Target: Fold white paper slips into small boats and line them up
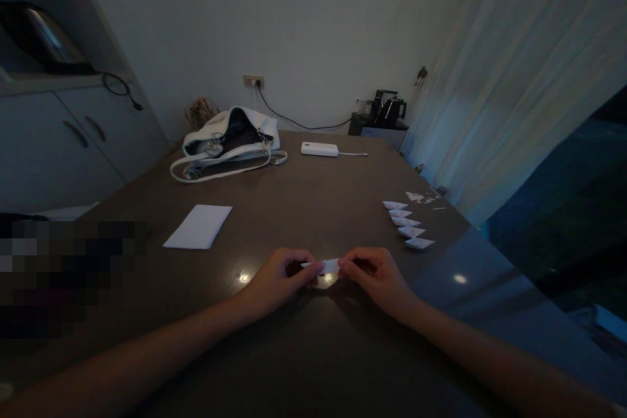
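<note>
Both hands meet low over the middle of a dark brown table. My left hand and my right hand each pinch one end of a small folded piece of white paper. The fingers of both hands are curled closed around it. Its reflection shows on the glossy tabletop just beneath. To the right lies a row of several small folded white paper shapes, with a few paper scraps beyond them.
A stack of white paper sheets lies to the left. At the far side sit a white handbag and a white power bank with a cable. A curtain hangs right; cabinets stand left. A kettle is behind.
</note>
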Demonstrator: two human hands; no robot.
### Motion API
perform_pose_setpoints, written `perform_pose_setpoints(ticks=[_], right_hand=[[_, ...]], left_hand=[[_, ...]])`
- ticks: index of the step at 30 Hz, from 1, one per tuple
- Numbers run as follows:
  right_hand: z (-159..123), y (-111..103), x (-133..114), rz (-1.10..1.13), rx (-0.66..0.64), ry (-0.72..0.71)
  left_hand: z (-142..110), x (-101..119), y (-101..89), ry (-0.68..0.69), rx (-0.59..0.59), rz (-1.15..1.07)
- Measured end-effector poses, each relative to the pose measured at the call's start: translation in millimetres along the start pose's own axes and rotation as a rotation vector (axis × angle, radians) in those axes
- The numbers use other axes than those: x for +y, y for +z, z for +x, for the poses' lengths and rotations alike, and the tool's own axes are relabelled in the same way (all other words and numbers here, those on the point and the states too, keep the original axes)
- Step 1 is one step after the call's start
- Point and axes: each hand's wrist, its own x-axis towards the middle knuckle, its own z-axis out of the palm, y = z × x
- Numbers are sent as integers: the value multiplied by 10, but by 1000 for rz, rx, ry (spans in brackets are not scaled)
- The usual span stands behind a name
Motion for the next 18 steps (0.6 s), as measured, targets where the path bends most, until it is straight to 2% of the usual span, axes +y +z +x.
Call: perform_pose_setpoints(ticks=[9, 14, 18], right_hand=[[14, 36, 46, 220, -30, 77], [26, 41, 93, 230, 15, 34], [28, 55, 84, 259, -8, -23]], left_hand=[[11, -26, -15, 37, -8, -45], [18, -8, -2, -31, -47, -117], [40, -6, -12, -74, -60, -217]])
